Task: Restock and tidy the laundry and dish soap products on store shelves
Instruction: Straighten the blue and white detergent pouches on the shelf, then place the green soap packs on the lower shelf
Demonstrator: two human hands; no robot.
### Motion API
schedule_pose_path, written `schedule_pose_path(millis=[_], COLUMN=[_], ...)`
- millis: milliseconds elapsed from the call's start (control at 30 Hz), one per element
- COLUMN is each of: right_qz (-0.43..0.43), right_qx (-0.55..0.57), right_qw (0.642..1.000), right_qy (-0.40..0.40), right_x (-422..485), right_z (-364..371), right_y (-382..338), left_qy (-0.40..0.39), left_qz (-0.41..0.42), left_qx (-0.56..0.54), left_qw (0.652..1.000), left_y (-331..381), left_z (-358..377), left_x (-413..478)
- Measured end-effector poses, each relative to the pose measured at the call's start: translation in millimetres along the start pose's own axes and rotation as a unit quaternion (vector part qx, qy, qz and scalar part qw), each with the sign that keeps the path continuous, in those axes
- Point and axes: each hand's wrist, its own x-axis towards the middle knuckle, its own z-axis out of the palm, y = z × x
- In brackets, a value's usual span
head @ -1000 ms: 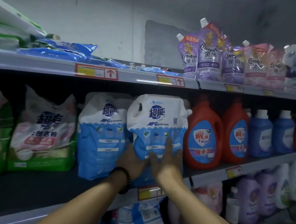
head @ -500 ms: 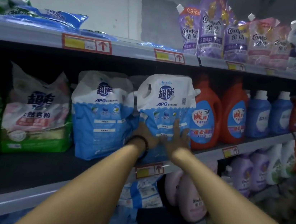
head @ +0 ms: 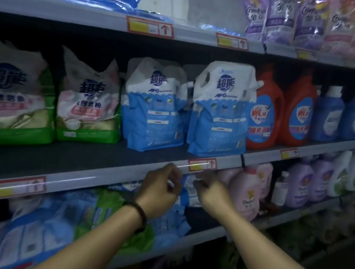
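**A:** Our left hand (head: 160, 188) and right hand (head: 212, 190) hang loosely curled just under the front edge of the middle shelf (head: 78, 159), holding nothing we can make out.

**B:** And the stock?

**A:** The left pouch (head: 155, 106) stands back from that edge. The right pouch (head: 220, 113) stands close to it and touches the red bottle (head: 265, 114).

**B:** It's soft, so we'd say a bump from our knuckles could tip it forward off the edge.

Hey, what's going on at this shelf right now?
A person is tidying laundry detergent on store shelves. The blue-and-white detergent pouch stands upright on the middle shelf, beside a red bottle. The left hand and right hand are just below the shelf edge, apparently holding nothing.
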Motion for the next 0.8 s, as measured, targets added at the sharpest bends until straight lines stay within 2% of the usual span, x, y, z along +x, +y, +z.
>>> schedule_pose_path(millis=[100,267,400,600,733,800], right_qz=[0.024,0.103,0.135,0.240,0.316,0.325], right_qx=[0.049,0.158,0.183,0.199,0.300,0.305], right_qw=[0.998,0.981,0.972,0.947,0.893,0.889], right_qy=[-0.033,-0.056,-0.063,-0.083,-0.113,-0.106], right_x=[-32.5,-99.9,-151.3,-162.1,-135.3,-114.5], right_z=[43.0,111.8,149.3,193.0,223.9,241.3], right_y=[5.7,6.5,17.2,25.4,14.0,7.4], left_qy=[-0.029,-0.021,-0.040,0.000,0.038,0.044], left_qz=[-0.048,-0.164,-0.216,-0.307,-0.356,-0.375], left_qx=[0.005,-0.019,-0.017,-0.054,-0.071,-0.100], left_qw=[0.998,0.986,0.975,0.950,0.931,0.921], left_y=[-32.0,-72.2,-89.6,-113.8,-136.7,-146.6], left_z=[-13.6,-27.7,-42.6,-55.6,-59.5,-61.3], left_x=[-60.7,-164.9,-222.4,-239.6,-233.2,-227.4])
